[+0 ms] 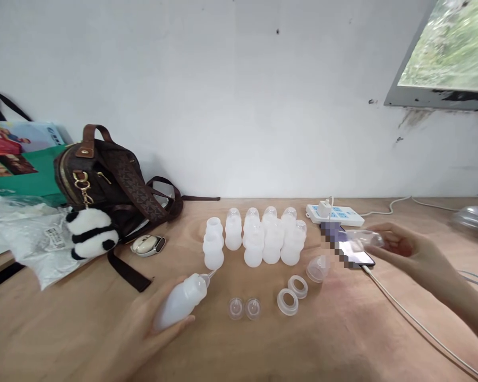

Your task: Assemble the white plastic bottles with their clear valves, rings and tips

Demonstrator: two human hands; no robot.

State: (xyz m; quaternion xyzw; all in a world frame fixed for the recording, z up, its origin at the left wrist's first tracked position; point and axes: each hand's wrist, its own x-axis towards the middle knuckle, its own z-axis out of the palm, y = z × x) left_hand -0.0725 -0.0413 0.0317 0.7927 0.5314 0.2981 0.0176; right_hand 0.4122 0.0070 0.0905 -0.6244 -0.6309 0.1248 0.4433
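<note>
We held the white bottle [182, 300] in our left hand [143, 331] at lower left of centre, nozzle slanting up-right toward the bottle cluster [258, 236], while our right hand [408, 250] at mid-right pinched a clear plastic piece [364, 239]

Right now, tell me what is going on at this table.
A person works bare-handed at a wooden table. The left hand holds a white squeeze bottle, tilted, nozzle pointing forward. The right hand holds a clear plastic piece, blurred, above a phone. A cluster of white bottles stands between the hands. Two rings and two small clear caps lie loose in front.
</note>
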